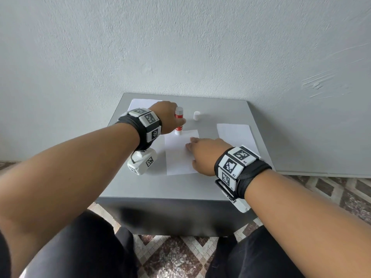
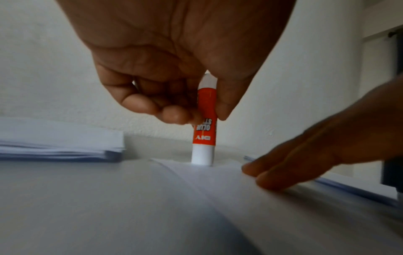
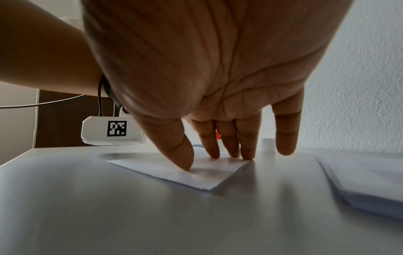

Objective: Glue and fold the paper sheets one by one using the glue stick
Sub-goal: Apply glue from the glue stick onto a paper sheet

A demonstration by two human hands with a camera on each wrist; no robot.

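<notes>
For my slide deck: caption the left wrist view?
Left hand presses glue stick onto sheet; right hand steadies it.

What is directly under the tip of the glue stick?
The glue stick, gripped by the left hand, stands tip down on the far edge of the middle paper sheet, which the right hand presses flat. The contact itself is hidden by the tube.

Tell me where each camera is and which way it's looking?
Head: worn on the head, looking forward and down at the grey table; both forearms, wristbands and knees show.
Left wrist: low under the left hand, looking along it at the glue stick it pinches upright on the paper sheet.
Right wrist: under the right hand, looking along straight fingers pressing that sheet; the left forearm shows.
Shared: the head and right wrist views both show the white cap.
</notes>
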